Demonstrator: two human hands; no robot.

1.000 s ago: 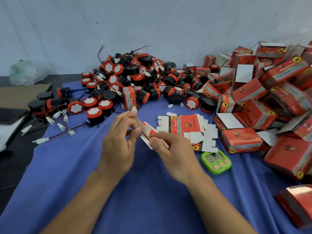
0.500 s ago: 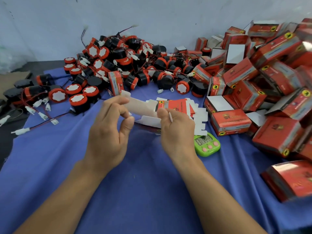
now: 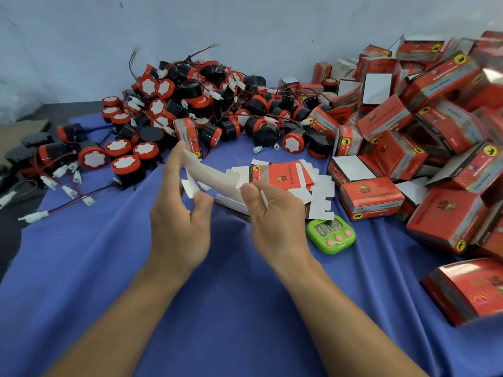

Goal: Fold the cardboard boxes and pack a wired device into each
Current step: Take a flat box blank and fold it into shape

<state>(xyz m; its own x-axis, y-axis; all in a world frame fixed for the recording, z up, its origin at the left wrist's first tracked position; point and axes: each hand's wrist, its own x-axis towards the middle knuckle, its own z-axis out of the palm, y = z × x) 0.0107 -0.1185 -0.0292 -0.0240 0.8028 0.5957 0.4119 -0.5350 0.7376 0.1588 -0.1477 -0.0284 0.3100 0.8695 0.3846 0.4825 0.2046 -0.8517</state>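
Two hands are holding one flat box blank (image 3: 215,176) just above the blue-clothed counter (image 3: 217,308), its white inner face showing. The left hand (image 3: 179,221) is pinching the blank's left edge and a small flap between thumb and fingers; the right hand (image 3: 275,219) is gripping its right end. Wired devices (image 3: 196,104) are lying heaped along the far edge. Folded boxes (image 3: 408,126) are crowding the right side. A green timer (image 3: 330,234) is sitting just beside the right hand. Broad blue cloth is spreading beneath both forearms toward the near edge.
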